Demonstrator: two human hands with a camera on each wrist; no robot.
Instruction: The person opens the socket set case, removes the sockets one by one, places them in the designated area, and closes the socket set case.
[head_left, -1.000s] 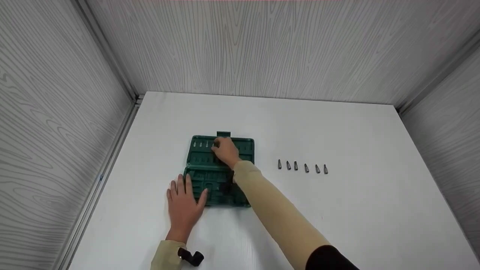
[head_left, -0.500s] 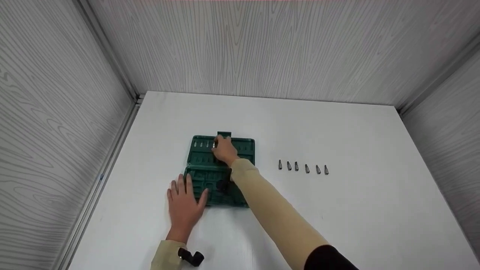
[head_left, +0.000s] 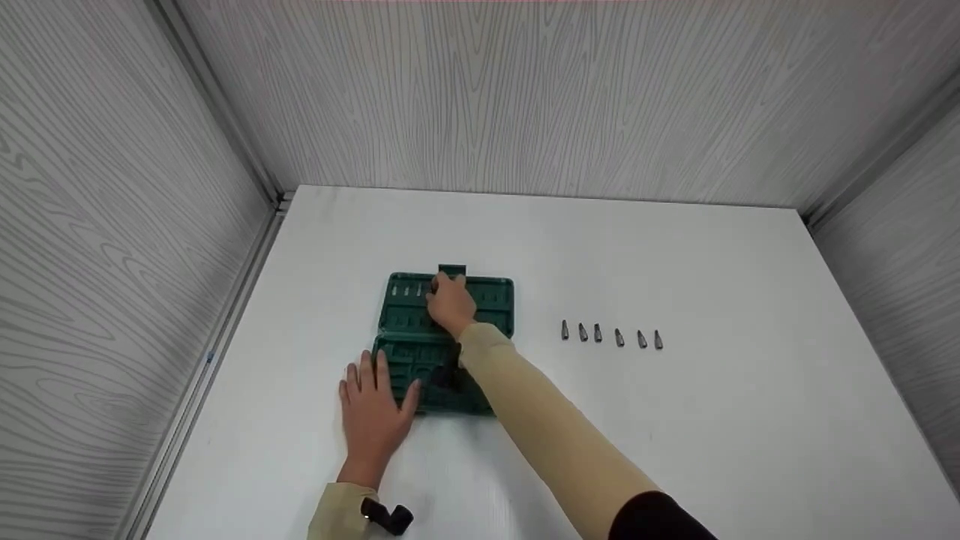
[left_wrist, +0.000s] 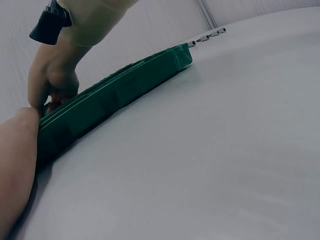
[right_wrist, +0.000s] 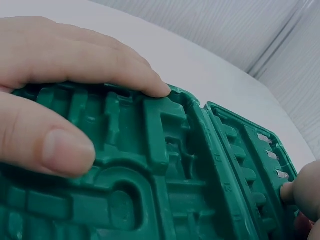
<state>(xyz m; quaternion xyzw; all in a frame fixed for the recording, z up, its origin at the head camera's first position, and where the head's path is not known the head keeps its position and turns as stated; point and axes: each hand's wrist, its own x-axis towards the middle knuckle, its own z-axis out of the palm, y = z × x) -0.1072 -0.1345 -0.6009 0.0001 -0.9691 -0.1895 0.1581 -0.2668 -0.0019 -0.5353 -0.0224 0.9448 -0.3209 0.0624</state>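
A green plastic bit case (head_left: 491,319) lies unfolded on the white table. My left hand (head_left: 375,420) rests with spread, straight fingers on its near left edge; in the right wrist view its thumb and fingers (right_wrist: 75,60) lie over the moulded near half. My right hand (head_left: 452,306) reaches into the far half, fingertips curled down at the upper row of slots, pinching a small screwdriver bit that the fingers mostly hide. Left of those fingertips, three silver bits (right_wrist: 272,155) sit in slots. From the left wrist view, the right hand (left_wrist: 57,80) bends over the case's far end.
Several loose silver bits (head_left: 598,333) stand in a spaced row on the table (head_left: 712,420), right of the case. The case's latch tab (head_left: 452,268) sticks out at the far edge. Grey wood-grain panels (head_left: 525,97) wall in the back and both sides.
The right fingers have shifted slightly at the same slot, and the silver glint seen at their tips half a second ago is now covered. The left hand stays put; the view has drifted slightly.
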